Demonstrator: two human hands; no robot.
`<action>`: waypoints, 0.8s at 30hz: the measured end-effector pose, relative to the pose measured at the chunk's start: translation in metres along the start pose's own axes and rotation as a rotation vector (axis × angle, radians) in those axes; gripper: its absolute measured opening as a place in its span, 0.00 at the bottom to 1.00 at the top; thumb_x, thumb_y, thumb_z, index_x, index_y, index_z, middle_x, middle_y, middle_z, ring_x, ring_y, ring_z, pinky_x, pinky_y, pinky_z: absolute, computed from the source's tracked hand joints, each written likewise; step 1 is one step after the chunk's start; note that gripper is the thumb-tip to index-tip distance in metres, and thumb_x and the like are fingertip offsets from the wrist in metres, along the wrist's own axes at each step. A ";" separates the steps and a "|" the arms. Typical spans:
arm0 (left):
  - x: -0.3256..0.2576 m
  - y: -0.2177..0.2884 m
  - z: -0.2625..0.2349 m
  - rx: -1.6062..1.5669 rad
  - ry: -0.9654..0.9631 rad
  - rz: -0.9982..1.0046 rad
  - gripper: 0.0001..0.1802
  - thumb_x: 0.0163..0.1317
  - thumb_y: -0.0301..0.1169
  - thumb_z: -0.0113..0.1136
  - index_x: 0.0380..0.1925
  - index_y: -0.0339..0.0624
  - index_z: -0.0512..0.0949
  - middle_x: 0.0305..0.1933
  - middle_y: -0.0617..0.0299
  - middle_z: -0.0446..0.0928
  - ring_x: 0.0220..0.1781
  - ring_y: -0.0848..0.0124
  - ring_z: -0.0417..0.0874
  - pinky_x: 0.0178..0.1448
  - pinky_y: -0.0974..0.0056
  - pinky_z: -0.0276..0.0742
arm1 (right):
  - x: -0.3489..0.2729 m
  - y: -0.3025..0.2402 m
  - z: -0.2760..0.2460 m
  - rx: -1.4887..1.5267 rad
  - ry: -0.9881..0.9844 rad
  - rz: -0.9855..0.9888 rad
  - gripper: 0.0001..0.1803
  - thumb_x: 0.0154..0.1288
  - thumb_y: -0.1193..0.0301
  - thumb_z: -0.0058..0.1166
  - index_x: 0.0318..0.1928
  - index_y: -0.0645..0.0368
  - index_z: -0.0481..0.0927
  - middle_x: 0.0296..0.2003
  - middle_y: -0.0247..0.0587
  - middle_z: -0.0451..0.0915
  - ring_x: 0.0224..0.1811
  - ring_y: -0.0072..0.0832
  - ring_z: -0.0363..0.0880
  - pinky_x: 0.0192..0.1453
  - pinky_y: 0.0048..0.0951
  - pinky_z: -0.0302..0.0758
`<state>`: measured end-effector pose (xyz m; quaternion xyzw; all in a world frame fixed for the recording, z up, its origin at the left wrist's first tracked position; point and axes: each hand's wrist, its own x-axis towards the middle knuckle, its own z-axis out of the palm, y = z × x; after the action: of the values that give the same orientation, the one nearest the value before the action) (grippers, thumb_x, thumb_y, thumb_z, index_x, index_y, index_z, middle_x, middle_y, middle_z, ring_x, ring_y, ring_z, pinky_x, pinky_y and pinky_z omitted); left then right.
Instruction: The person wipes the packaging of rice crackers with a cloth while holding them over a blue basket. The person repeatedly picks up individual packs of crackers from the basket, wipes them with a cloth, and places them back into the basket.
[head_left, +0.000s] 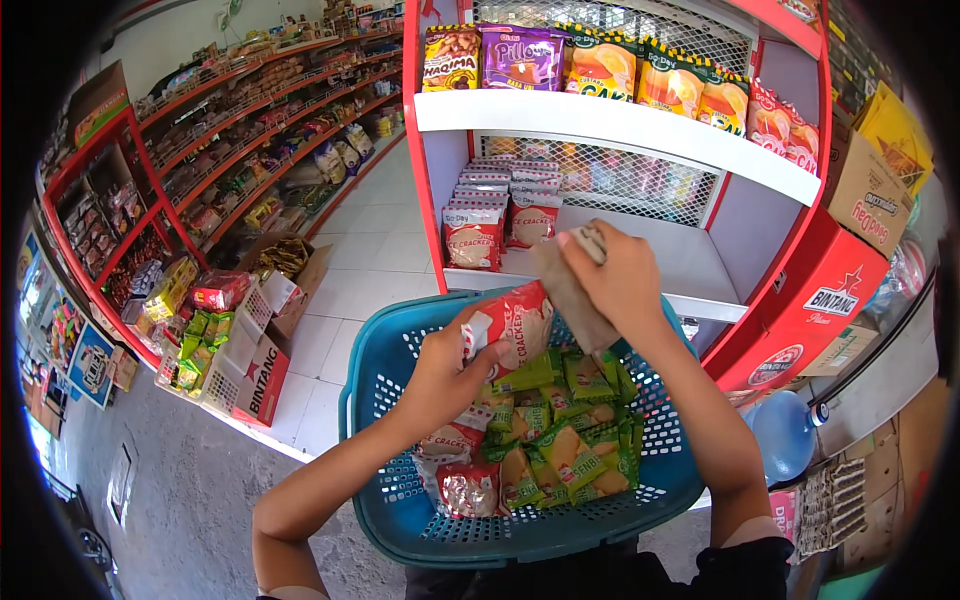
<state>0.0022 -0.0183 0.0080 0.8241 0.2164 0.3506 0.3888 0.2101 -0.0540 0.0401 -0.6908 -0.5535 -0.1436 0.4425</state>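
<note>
My left hand [440, 375] is closed around a red and white cracker packet [525, 322] above the teal plastic basket [362, 362]. My right hand [612, 275] grips a folded grey-beige cloth [572, 298] just to the right of that packet, its lower end hanging over the basket. In the basket lie many small green snack packets [570, 460], heaped in the middle and right. More red and white packets [468, 490] lie at the basket's left side. The basket rests against my front, before the shelf.
A red-framed display shelf [600, 120] stands ahead; similar cracker packets [474, 238] fill the left of its lower tier, and larger snack bags [600, 68] line the upper one. Red cartons [800, 300] and a blue water jug [787, 435] stand right. Stocked shelves [270, 110] run along the left.
</note>
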 end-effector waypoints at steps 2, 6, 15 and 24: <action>0.001 -0.008 0.001 -0.104 0.044 -0.019 0.16 0.60 0.28 0.54 0.47 0.35 0.68 0.33 0.58 0.76 0.32 0.74 0.77 0.37 0.69 0.71 | 0.007 -0.002 -0.006 -0.053 0.056 0.058 0.18 0.57 0.56 0.51 0.31 0.60 0.77 0.21 0.50 0.77 0.24 0.46 0.77 0.27 0.40 0.73; 0.007 -0.013 0.004 -0.314 0.103 -0.127 0.15 0.66 0.36 0.48 0.44 0.36 0.71 0.28 0.68 0.73 0.29 0.81 0.71 0.35 0.73 0.69 | -0.018 -0.035 0.004 0.177 0.132 -0.171 0.17 0.57 0.57 0.52 0.32 0.59 0.75 0.24 0.49 0.77 0.25 0.46 0.77 0.27 0.40 0.73; 0.002 -0.029 -0.001 -0.609 0.279 -0.269 0.19 0.68 0.46 0.40 0.38 0.42 0.72 0.26 0.73 0.70 0.29 0.86 0.68 0.33 0.77 0.65 | 0.008 0.033 0.024 0.558 0.010 0.223 0.22 0.61 0.50 0.47 0.40 0.58 0.75 0.30 0.41 0.79 0.28 0.34 0.78 0.31 0.34 0.74; 0.011 -0.004 -0.002 -0.862 0.270 0.010 0.33 0.66 0.53 0.33 0.66 0.57 0.38 0.66 0.57 0.53 0.67 0.65 0.57 0.66 0.58 0.56 | -0.030 -0.042 0.022 1.330 -0.620 0.561 0.30 0.62 0.44 0.43 0.51 0.57 0.71 0.41 0.33 0.77 0.42 0.19 0.75 0.46 0.23 0.72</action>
<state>0.0073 -0.0076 0.0101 0.5349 0.0954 0.5151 0.6629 0.1562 -0.0565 0.0260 -0.4036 -0.4263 0.5342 0.6083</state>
